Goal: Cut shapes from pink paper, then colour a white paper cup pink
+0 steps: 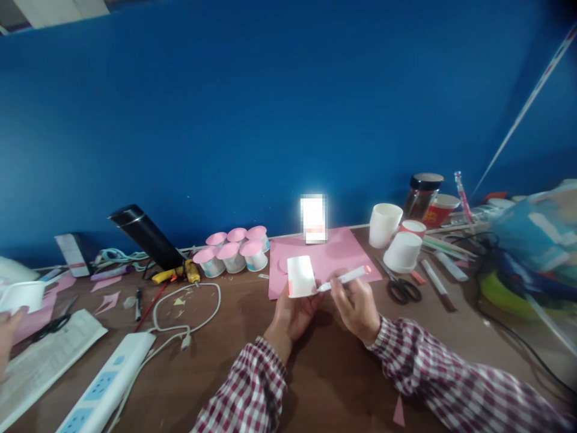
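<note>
My left hand [292,314] holds a white paper cup [301,276] upside down above the brown table, near the front edge of a pink paper sheet [336,255]. My right hand [356,304] grips a white marker with an orange cap end [346,278]; its tip touches the right side of the cup. Pink marks show on the cup's left side. Both sleeves are red and white plaid.
Several pink-topped cups [234,249] stand at back left, white cups [384,224] and scissors [401,287] at right. A power strip [106,391] and white cable [189,313] lie front left. Another person's hand [6,337] holds a cup [22,296] at far left. A jar [422,193] stands at the back.
</note>
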Demonstrator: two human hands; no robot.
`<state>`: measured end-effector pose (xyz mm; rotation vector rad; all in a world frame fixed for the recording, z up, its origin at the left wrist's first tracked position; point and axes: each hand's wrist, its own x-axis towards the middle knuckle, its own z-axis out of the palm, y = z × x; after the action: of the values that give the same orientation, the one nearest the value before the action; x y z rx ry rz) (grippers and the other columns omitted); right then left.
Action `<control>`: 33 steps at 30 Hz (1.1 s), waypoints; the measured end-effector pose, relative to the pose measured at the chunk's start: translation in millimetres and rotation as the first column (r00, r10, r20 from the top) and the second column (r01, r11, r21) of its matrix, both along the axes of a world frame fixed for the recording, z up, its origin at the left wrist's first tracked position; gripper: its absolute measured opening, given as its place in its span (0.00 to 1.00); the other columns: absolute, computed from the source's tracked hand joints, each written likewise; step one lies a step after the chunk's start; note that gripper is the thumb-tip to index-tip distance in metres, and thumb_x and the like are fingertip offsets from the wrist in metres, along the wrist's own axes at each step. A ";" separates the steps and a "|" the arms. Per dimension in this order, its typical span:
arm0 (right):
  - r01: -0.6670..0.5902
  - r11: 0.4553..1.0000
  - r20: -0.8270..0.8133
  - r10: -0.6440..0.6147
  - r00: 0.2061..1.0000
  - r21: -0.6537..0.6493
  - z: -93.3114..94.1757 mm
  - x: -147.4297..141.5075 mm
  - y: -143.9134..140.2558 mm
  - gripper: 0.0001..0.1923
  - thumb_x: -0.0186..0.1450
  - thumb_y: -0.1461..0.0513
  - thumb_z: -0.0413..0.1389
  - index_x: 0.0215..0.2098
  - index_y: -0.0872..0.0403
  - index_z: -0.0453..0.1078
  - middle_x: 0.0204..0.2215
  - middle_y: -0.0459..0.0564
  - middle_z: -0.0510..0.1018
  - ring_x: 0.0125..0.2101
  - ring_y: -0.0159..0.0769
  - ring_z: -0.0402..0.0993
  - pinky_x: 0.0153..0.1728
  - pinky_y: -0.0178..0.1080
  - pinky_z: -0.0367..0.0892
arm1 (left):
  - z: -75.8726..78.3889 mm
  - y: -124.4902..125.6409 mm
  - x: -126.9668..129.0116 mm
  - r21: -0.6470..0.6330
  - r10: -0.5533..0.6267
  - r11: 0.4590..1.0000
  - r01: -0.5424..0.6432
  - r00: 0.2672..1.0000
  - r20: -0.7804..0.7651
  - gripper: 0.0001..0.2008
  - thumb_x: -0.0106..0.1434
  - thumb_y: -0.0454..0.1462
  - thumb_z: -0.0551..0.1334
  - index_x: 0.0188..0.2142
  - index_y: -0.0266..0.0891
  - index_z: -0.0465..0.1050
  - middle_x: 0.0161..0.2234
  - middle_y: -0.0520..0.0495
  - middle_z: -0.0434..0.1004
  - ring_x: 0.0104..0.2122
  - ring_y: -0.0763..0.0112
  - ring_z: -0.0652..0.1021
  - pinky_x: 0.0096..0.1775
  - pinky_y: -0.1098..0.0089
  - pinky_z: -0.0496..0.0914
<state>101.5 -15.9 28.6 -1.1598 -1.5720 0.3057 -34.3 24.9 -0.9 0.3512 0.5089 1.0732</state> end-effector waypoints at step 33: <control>-0.119 0.976 -0.611 -0.018 0.792 -0.183 -5.1 5.8 25.3 0.25 0.56 0.52 0.60 0.47 0.51 0.60 0.37 0.50 0.74 0.31 0.34 0.73 0.27 0.36 0.73 | 3.3 -16.1 12.1 0.249 0.036 0.968 0.018 0.977 -0.211 0.29 0.59 0.54 0.54 0.55 0.40 0.61 0.50 0.38 0.70 0.47 0.59 0.73 0.48 0.59 0.66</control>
<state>107.3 9.3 23.4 -1.0341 -1.0057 0.8199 -22.1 8.9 2.3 0.6934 0.5674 1.1170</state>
